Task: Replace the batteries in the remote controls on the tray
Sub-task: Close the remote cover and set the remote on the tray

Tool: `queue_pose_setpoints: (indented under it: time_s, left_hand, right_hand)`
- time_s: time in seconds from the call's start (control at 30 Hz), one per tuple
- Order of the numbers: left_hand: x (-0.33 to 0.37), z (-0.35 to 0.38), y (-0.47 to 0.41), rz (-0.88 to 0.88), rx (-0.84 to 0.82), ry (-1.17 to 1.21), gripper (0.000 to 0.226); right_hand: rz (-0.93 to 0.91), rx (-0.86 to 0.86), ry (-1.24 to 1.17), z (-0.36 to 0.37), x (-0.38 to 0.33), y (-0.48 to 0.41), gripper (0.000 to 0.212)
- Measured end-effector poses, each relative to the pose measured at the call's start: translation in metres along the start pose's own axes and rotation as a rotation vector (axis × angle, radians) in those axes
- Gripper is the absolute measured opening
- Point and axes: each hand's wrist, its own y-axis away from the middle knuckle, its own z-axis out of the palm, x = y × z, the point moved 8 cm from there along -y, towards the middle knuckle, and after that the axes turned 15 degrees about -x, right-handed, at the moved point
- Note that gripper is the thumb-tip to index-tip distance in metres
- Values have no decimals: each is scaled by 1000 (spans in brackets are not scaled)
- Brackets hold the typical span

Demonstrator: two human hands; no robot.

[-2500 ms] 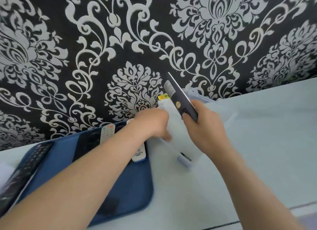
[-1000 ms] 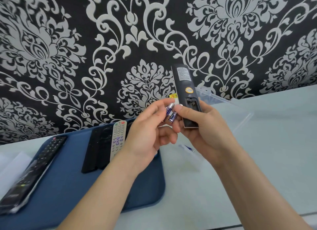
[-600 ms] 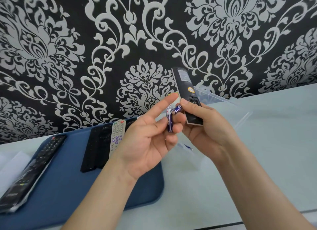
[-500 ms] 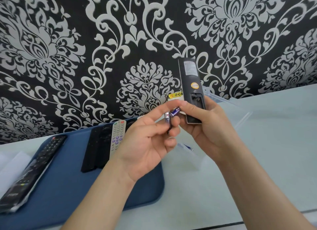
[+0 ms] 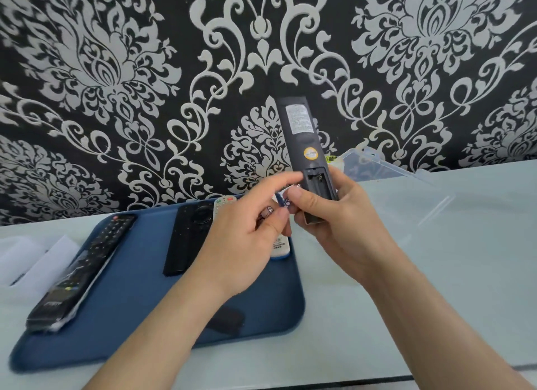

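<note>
My right hand grips a black remote upright, back side toward me, with its battery compartment uncovered and empty. My left hand pinches small purple batteries just left of that compartment, touching my right thumb. On the blue tray lie a black remote in a plastic sleeve, a black remote and a white remote, partly hidden by my left hand. A small dark piece rests on the tray near my left forearm.
A clear plastic box stands open behind my right hand against the patterned wall. White papers lie left of the tray. The pale table stretches to the right, and its front edge runs along the bottom.
My left hand came out of the plastic box holding batteries and now brings them beside the compartment. My right hand has turned the remote upright with its back facing me.
</note>
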Motion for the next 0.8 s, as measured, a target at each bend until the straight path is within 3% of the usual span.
queue_pose_setpoints:
  time_s: [0.1, 0.2, 0.3, 0.5, 0.57, 0.8]
  left_hand:
    - [-9, -5, 10, -9, -17, -46, 48]
    - [-23, -16, 26, -24, 135, 87, 44]
    - [-31, -25, 34, -30, 254, 228, 35]
    - [-24, -52, 47, 76, 467, 400, 24]
    - [-23, -53, 48, 104, 480, 447, 21]
    - [-21, -33, 44, 129, 435, 243, 26]
  right_hand:
    - [28, 14, 71, 5, 11, -4, 35]
    - [56, 8, 139, 19, 21, -8, 48]
    - [101, 69, 75, 26, 32, -11, 37]
    - [188, 112, 76, 30, 50, -10, 57]
    - [205, 102, 85, 34, 55, -9, 56]
    - [197, 103, 85, 41, 64, -6, 52]
